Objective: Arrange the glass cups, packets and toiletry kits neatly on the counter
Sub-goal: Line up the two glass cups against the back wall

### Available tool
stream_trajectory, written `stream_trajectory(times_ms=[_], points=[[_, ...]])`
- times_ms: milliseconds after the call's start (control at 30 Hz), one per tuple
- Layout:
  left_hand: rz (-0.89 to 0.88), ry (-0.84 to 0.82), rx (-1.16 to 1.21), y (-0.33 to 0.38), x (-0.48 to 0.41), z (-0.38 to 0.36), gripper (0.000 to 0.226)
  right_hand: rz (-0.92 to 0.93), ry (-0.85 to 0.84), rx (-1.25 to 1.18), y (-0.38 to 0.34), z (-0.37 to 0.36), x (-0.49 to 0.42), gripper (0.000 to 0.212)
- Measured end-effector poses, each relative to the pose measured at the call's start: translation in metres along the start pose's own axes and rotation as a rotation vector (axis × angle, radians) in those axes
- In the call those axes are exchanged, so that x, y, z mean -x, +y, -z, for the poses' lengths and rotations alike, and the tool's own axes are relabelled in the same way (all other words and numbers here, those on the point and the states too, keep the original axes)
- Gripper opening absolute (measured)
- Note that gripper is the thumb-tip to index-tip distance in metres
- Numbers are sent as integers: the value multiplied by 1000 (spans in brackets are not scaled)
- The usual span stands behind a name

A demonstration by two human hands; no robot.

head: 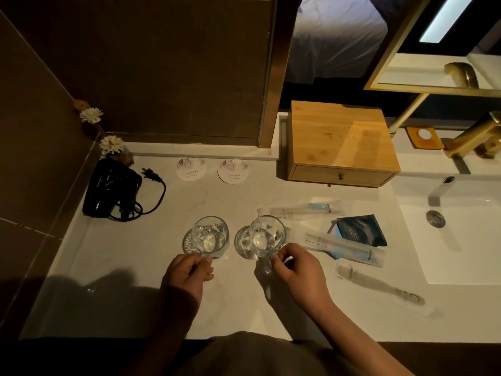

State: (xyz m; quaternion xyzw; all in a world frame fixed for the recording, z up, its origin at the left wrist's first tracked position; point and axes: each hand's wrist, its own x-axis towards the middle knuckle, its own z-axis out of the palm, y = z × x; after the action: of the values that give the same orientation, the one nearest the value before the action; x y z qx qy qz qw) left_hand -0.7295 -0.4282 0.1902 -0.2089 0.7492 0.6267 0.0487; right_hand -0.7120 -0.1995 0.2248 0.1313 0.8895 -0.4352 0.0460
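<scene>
Two clear glass cups stand side by side on the white counter [135,253]. My left hand [187,270] pinches the near rim of the left glass cup [209,234]. My right hand [295,267] grips the near side of the right glass cup [267,234]. Right of the cups lie toiletry kits in clear wrappers: one at the back [301,210], one slanted [349,249] and a comb-shaped one nearer me [379,289]. A dark packet [362,230] lies over a light blue one between the kits.
Two round paper coasters [191,169] [233,171] lie at the back. A black hair dryer with its cord [113,188] sits at left, beside white flower diffusers [111,144]. A wooden drawer box [341,143] stands at the back right; the sink [461,226] and brass tap [474,137] lie right.
</scene>
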Motion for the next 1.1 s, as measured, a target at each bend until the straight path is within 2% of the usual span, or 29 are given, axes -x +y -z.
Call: stream_trajectory(times_ms=[400, 600, 900, 1100], points=[[-40, 31, -12, 20, 3, 11, 29, 144, 44, 54, -4, 9, 2, 10], [-17, 94, 64, 31, 0, 16, 9, 135, 36, 63, -16, 8, -6, 10], [-43, 175, 143, 37, -16, 34, 13, 128, 35, 56, -36, -2, -30, 15], [-55, 159, 209, 53, -41, 39, 13, 116, 32, 27, -53, -10, -59, 14]])
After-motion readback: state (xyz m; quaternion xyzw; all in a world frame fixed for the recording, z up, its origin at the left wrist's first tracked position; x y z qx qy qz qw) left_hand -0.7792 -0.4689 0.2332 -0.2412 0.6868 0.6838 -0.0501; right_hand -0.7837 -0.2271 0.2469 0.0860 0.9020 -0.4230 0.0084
